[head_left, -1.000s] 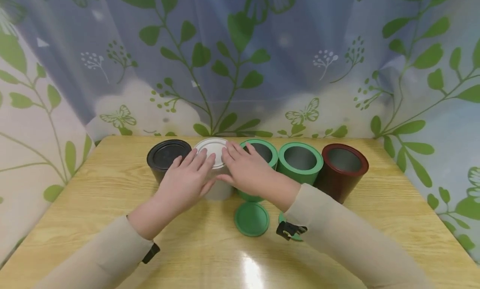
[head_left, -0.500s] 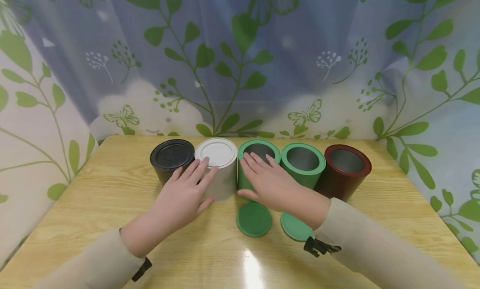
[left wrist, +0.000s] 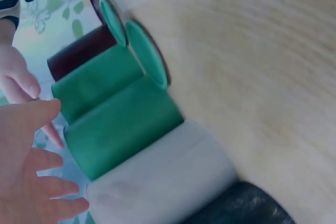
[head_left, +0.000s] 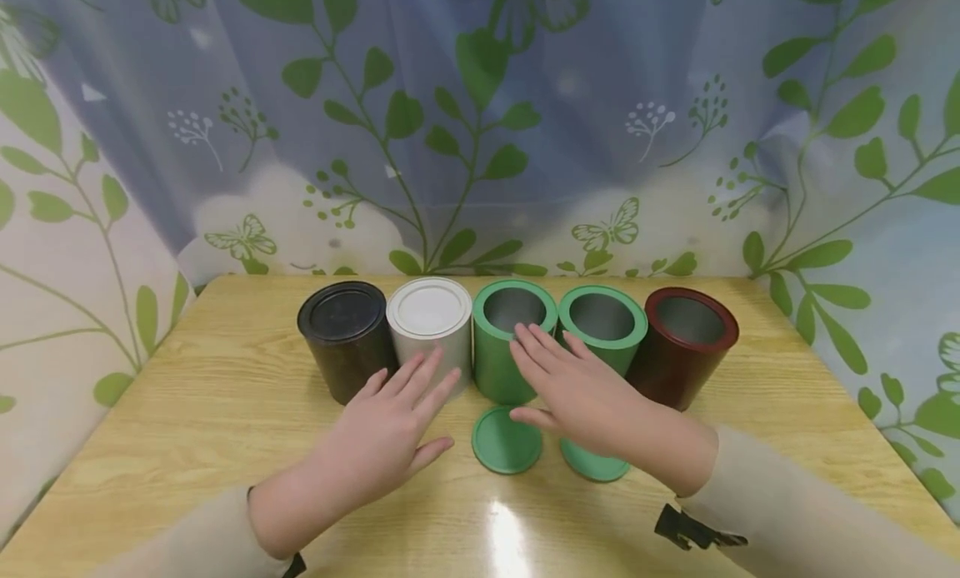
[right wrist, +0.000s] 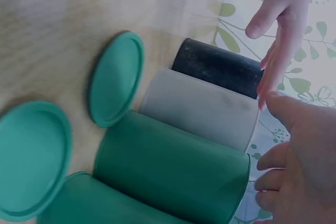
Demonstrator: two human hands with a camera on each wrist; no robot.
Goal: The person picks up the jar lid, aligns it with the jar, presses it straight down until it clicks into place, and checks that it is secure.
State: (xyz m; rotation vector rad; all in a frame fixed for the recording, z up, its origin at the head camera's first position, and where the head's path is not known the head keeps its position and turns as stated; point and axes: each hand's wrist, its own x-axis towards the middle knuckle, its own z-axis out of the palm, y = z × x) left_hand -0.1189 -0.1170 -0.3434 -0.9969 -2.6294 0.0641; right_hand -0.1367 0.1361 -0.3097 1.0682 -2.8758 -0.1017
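— White can, lid on, stands second from the left in a row of five at the back of the wooden table. We see our left hand just in front of it, fingers straight and spread, holding nothing; whether the fingertips touch its wall we cannot tell.

— And our right hand?

— Also slack and empty, fingers out flat, hovering before the first green can, which is open. Its neighbours are a second open green can and a dark red can, also open; a lidded black can ends the row on the left.

— The lids?

— Two green lids lie flat on the table in front of the green cans, the right one partly under our right hand.

— How do we judge the white can will handle?

— Stiff-walled and probably light, if it is as empty as the open ones look. The smooth side may slip, and the cans stand touching, so we would take it round the upper wall from front and top, where there is room.
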